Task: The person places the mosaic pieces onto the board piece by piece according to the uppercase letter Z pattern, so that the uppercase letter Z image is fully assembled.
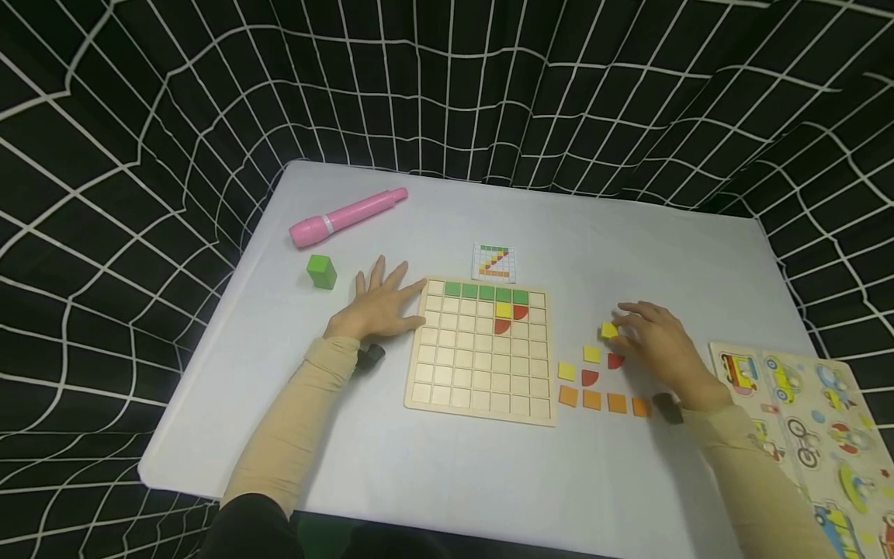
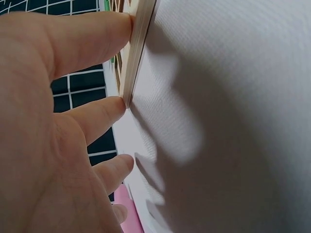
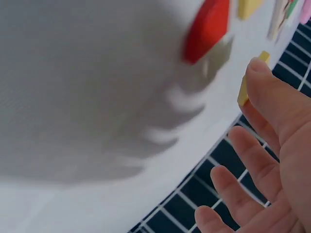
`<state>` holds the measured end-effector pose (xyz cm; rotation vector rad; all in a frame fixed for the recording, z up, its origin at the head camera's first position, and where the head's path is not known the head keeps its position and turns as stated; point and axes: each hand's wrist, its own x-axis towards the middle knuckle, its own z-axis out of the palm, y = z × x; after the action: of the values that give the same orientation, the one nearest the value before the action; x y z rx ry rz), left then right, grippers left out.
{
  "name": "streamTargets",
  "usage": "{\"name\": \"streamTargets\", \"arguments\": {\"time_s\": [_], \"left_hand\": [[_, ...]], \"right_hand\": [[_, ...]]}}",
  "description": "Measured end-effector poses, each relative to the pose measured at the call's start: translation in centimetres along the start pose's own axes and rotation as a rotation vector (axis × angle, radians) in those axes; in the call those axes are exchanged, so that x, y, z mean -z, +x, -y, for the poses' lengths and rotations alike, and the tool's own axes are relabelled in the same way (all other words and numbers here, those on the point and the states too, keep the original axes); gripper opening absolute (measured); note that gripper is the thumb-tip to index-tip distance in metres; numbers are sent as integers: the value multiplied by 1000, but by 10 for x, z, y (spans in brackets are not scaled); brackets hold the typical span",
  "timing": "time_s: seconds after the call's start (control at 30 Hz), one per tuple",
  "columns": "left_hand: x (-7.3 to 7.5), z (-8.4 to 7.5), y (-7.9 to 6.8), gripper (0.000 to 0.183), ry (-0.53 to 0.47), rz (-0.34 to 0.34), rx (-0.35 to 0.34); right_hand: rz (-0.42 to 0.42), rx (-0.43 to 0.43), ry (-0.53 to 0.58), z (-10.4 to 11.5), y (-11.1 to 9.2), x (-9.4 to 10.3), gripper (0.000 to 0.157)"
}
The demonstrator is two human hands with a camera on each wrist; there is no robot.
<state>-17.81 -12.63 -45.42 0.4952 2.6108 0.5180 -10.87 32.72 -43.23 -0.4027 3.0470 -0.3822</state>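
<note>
A wooden grid board (image 1: pixel 461 361) lies mid-table, with a row of green square tiles (image 1: pixel 486 293) near its top, a yellow tile (image 1: pixel 503 310) and two red quarter-round tiles (image 1: pixel 502 327) below them. My left hand (image 1: pixel 377 309) is spread flat beside the board, its thumb and index fingertips touching the left edge. My right hand (image 1: pixel 656 341) pinches a yellow square tile (image 3: pixel 244 87) between thumb and index finger, right of the board. Under and beside that hand lie more yellow tiles (image 1: pixel 591 355), red quarter-round tiles (image 1: pixel 590 378) and a row of orange tiles (image 1: pixel 592 400).
Above the board lies a small pattern card (image 1: pixel 494 263). A pink cylindrical stick (image 1: pixel 349 217) and a green block (image 1: pixel 322 272) are at the left. A wooden picture puzzle board (image 1: pixel 785 411) lies at the right, partly under the right forearm. Black netted cloth (image 1: pixel 489 93) surrounds the table.
</note>
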Motion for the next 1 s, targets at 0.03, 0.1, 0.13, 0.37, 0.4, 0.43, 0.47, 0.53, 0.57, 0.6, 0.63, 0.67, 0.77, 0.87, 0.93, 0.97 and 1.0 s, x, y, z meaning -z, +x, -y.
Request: {"name": "streamTargets", "arguments": {"time_s": [0.03, 0.1, 0.13, 0.37, 0.4, 0.43, 0.47, 0.53, 0.57, 0.6, 0.63, 0.67, 0.77, 0.87, 0.93, 0.97, 1.0], "left_hand": [[0, 0, 0, 78, 0, 0, 1], [1, 0, -1, 78, 0, 0, 1], [1, -1, -1, 78, 1, 0, 1], [0, 0, -1, 78, 2, -3, 3], [0, 0, -1, 78, 1, -1, 3], [0, 0, -1, 78, 1, 0, 4], [0, 0, -1, 78, 1, 1, 4], [0, 0, -1, 78, 5, 2, 4], [0, 0, -1, 78, 6, 2, 3], [0, 0, -1, 78, 9, 2, 3], [0, 0, 0, 78, 11, 2, 4], [1, 0, 0, 78, 12, 3, 5], [1, -1, 0, 78, 10, 4, 8], [1, -2, 0, 78, 11, 3, 5], [1, -2, 0, 77, 9, 4, 4], [1, -2, -1, 77, 9, 4, 3], [1, -2, -1, 77, 9, 5, 3]], "right_hand": [[-15, 20, -4, 3, 1, 0, 44], [-33, 48, -11, 9, 5, 0, 43], [-40, 62, -21, 11, 7, -1, 42], [8, 85, -29, 35, 21, -5, 39], [11, 96, -26, 39, 23, -6, 38], [15, 107, -23, 43, 26, -7, 37], [18, 117, -18, 47, 28, -8, 36], [20, 136, -11, 55, 33, -10, 34], [19, 146, -11, 59, 36, -12, 34], [13, 158, -8, 63, 39, -13, 33], [6, 171, -4, 66, 41, -14, 33], [2, 182, -2, 70, 44, -16, 33], [-6, 224, -7, 80, 51, -21, 35], [-6, 269, -11, 89, 57, -26, 34], [-13, 300, -13, 95, 59, -28, 33], [-18, 314, -14, 98, 60, -29, 32], [-25, 325, -12, 101, 62, -30, 31]]}}
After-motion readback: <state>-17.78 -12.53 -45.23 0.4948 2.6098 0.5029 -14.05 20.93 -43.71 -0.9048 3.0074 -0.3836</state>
